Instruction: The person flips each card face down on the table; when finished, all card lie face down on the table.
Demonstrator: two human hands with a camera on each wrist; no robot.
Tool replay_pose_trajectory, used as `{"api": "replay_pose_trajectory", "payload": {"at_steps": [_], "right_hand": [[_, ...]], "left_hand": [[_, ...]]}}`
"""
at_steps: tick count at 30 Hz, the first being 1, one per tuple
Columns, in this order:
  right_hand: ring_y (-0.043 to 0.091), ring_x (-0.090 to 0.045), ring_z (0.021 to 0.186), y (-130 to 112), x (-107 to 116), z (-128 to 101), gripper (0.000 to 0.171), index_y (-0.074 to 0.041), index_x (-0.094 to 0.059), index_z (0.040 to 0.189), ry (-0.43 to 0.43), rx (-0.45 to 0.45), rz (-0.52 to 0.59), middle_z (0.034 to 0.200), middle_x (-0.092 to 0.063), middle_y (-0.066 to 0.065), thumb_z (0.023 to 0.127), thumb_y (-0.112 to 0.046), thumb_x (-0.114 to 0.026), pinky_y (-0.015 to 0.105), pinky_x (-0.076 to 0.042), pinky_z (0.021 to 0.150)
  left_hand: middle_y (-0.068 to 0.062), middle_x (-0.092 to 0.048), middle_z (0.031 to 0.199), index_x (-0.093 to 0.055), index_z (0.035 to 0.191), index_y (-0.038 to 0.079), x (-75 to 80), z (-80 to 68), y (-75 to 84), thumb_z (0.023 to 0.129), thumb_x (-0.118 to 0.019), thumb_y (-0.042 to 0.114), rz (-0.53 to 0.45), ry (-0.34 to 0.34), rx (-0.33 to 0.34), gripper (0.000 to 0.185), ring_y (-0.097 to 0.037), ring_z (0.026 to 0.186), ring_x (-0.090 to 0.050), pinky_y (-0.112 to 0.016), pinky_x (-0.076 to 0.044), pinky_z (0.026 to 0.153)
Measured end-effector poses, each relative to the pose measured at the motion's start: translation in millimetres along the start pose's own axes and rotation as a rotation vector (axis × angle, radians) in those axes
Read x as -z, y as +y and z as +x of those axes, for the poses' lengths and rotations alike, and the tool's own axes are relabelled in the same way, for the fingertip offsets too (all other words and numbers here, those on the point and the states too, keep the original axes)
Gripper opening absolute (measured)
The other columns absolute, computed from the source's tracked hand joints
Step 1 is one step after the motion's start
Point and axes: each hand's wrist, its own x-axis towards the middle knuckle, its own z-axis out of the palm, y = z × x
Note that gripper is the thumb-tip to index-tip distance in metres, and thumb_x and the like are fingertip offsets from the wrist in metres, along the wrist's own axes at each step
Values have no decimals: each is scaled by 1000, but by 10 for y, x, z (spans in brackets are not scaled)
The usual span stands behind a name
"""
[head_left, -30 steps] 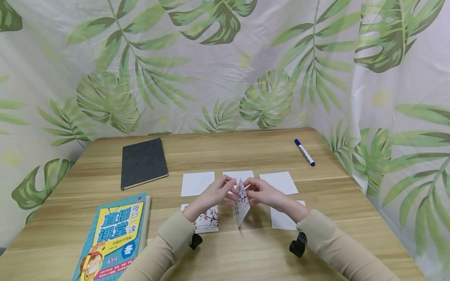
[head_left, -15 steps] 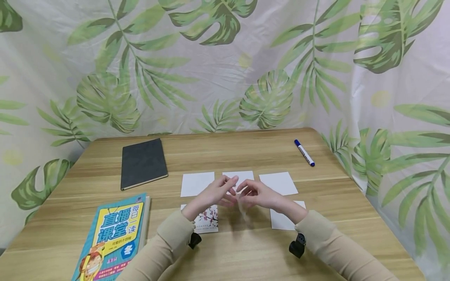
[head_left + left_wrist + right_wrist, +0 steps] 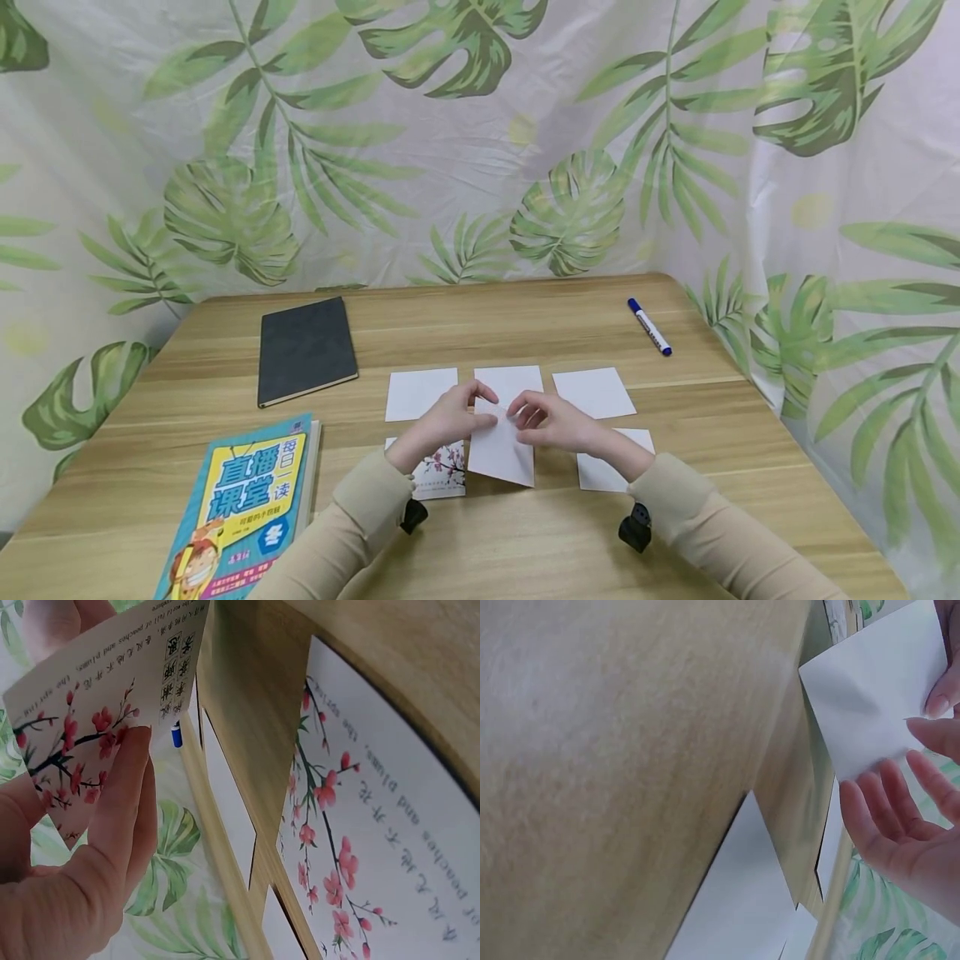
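Note:
Held upright over the table's near middle is a square card (image 3: 501, 457), its blank white side toward the head camera. My left hand (image 3: 448, 418) pinches its upper left part, thumb on the white face and fingers behind. The left wrist view shows pink blossoms and printed text on the card's other side (image 3: 135, 664). At the card's right edge is my right hand (image 3: 558, 422), fingers loosely bent; in the right wrist view its fingertips (image 3: 886, 769) lie right along that edge. To the left lies a matching blossom card (image 3: 444, 472), face up, partly hidden by the left wrist.
Blank white cards lie behind, at left (image 3: 422, 395), middle (image 3: 510, 379) and right (image 3: 595, 392); another (image 3: 600, 473) sits beneath the right wrist. A black notebook (image 3: 307, 350) and a blue book (image 3: 240, 500) are on the left. A blue-capped marker (image 3: 649, 326) lies back right.
The card has turned: its blossom side faced left and toward the camera, then it stood edge-on, and now its blank side shows. The right hand's fingers have eased to its right edge.

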Motion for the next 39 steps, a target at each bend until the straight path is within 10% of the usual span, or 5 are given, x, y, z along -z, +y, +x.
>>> {"api": "replay_pose_trajectory", "payload": {"at_steps": [14, 39], "right_hand": [[23, -54, 88, 31, -8, -13, 37, -2, -58, 103, 148, 0, -297, 97, -59, 12, 72, -7, -78, 29, -45, 77], [18, -54, 80, 79, 37, -26, 24, -1, -60, 93, 78, -168, -280, 89, -62, 8, 72, 8, -68, 26, -44, 68]], "left_hand": [[-15, -63, 118, -67, 109, 5, -27, 5, -36, 75, -68, 1, 91, 3, 9, 34, -25, 101, -58, -37, -50, 83], [-14, -67, 93, -66, 96, -3, -253, 40, -72, 73, -71, -6, 281, -21, -89, 24, -26, 89, -61, -40, -51, 83]]}}
